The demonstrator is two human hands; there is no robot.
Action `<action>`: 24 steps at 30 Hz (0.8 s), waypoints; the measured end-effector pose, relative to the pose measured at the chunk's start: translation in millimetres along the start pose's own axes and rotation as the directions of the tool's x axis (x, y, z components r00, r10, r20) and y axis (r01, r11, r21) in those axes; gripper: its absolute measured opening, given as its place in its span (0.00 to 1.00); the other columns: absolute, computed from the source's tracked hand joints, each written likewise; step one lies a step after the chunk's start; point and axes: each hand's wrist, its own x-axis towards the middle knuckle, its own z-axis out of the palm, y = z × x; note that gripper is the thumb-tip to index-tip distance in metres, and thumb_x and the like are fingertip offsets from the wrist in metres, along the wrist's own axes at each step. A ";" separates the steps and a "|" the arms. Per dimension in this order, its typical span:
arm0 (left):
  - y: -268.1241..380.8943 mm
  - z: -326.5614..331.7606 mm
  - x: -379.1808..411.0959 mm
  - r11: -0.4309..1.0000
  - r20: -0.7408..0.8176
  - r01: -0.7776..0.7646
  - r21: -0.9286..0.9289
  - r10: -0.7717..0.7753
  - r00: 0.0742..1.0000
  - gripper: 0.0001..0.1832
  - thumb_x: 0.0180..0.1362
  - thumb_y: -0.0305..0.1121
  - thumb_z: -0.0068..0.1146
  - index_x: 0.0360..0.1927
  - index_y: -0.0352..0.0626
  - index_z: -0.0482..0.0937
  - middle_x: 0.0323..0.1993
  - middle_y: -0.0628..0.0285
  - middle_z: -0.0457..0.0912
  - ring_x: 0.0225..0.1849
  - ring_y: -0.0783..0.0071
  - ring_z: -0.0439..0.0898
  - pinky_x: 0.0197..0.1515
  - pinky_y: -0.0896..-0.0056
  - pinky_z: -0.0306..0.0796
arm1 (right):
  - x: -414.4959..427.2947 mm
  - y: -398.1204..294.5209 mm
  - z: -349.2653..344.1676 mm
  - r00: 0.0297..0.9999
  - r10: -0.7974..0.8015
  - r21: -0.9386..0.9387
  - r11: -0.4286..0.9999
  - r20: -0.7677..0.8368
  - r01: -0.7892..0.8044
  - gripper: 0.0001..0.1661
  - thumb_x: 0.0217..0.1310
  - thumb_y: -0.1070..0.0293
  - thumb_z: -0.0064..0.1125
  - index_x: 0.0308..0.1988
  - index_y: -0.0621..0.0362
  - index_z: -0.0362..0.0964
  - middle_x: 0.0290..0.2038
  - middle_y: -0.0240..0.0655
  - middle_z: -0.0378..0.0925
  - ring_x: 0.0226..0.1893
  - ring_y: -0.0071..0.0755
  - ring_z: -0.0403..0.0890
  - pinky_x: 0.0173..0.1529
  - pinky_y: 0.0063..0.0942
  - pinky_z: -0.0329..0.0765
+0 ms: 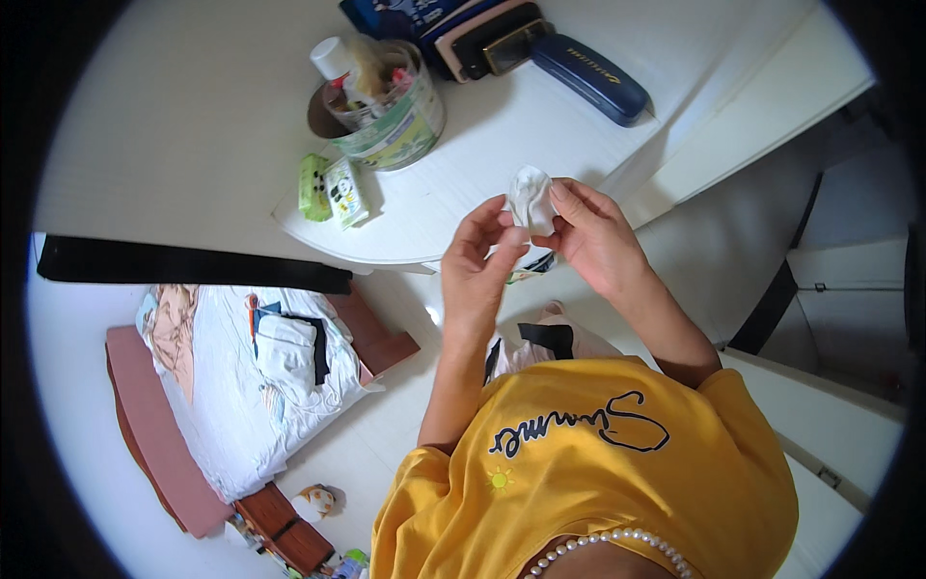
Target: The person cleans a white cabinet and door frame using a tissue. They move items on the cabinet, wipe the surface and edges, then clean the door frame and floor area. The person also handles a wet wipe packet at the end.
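Note:
A crumpled white tissue or thin cloth (532, 201) is held up between both hands, over the near edge of the white tabletop (463, 174). My left hand (481, 250) pinches its lower left side between thumb and fingers. My right hand (589, 224) grips its right side, with the thumb on top. Beyond and to the left on the table lie two small green and white tissue packs (346, 192) with a panda print, one leaning against the other. Behind them stands a round green and clear plastic tub (405, 134) holding a white-capped bottle and other small items.
A dark blue glasses case (593, 78) and a row of upright wallets or cases (499, 36) stand at the table's back. A drawer or bag with items shows under the table edge. At left is a bed with a white sheet (224, 376) and folded clothes (286, 347).

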 end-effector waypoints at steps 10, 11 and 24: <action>7.2 -18.0 1.7 0.941 -0.034 0.061 -0.333 -0.077 0.996 0.07 0.61 0.28 0.58 0.39 0.35 0.79 0.28 0.65 0.80 0.29 0.79 0.77 0.39 0.72 0.77 | 10.1 2.5 2.1 0.998 -0.069 -0.220 0.973 -0.011 0.065 0.14 0.67 0.62 0.55 0.44 0.61 0.75 0.34 0.26 0.77 0.33 0.16 0.74 0.36 0.17 0.73; 8.1 -18.0 1.6 0.943 -0.045 0.050 -0.328 -0.068 0.997 0.07 0.61 0.28 0.58 0.39 0.35 0.79 0.28 0.65 0.80 0.29 0.79 0.77 0.39 0.72 0.77 | 11.2 0.2 3.6 0.999 -0.051 -0.207 0.977 0.011 0.052 0.14 0.67 0.62 0.55 0.45 0.61 0.75 0.34 0.25 0.76 0.33 0.16 0.74 0.36 0.17 0.73; 15.7 -17.1 13.0 0.970 -0.115 -0.048 -0.238 0.021 0.993 0.14 0.63 0.29 0.54 0.51 0.35 0.75 0.43 0.59 0.79 0.42 0.74 0.79 0.48 0.72 0.76 | -5.9 -7.4 47.4 0.638 -0.517 -0.691 0.117 0.571 0.713 0.12 0.45 0.81 0.66 0.35 0.59 0.80 0.30 0.31 0.74 0.27 0.29 0.76 0.30 0.21 0.70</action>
